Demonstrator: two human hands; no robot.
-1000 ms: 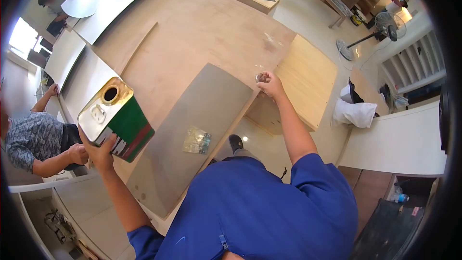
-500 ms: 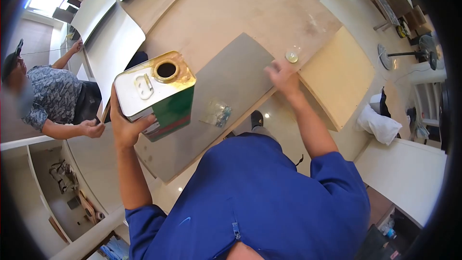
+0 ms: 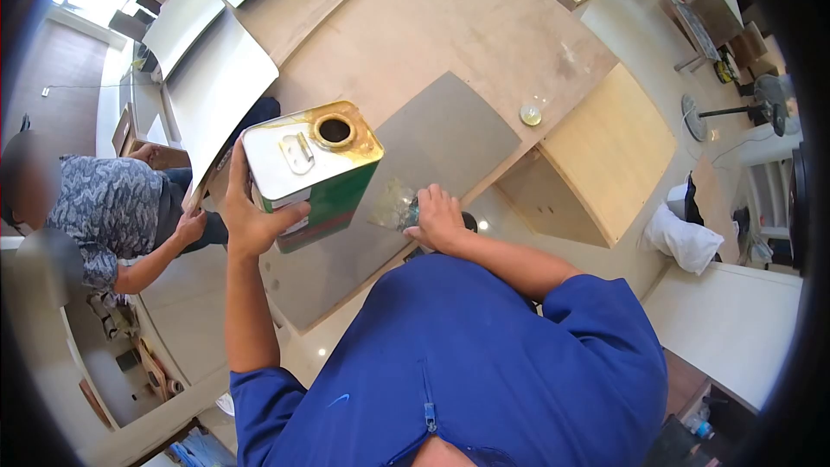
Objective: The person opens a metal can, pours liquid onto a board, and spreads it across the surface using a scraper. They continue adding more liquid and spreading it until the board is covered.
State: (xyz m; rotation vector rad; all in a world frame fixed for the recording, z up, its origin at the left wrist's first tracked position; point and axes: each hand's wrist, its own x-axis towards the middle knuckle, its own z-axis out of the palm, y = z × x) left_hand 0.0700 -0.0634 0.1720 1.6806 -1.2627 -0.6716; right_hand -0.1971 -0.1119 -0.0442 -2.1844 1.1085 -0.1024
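My left hand (image 3: 251, 212) grips the side of a rectangular green metal can (image 3: 324, 199), held up slightly tilted over the board. Its white top has a folded carry handle, and yellow-brown residue rings the uncapped round mouth. Below and right of the can, my right hand (image 3: 439, 223) has its fingers curled over the teal end of a flat, glue-smeared spreader (image 3: 393, 205). The spreader's translucent blade lies on the grey sheet (image 3: 432, 134); part of its grip is hidden by my fingers. A round, pale cap (image 3: 530, 114) sits on the brown board, apart from both hands.
A plywood box (image 3: 605, 156) stands right of the brown board (image 3: 415, 17). White curved panels (image 3: 220, 78) lie to the left, where another person (image 3: 112, 207) holds a panel edge. A fan (image 3: 735, 112) and white bag (image 3: 683, 229) stand farther right.
My right hand has moved from beside the cap down and left to the spreader. The can has shifted slightly right in view. The other person's arms and body have shifted.
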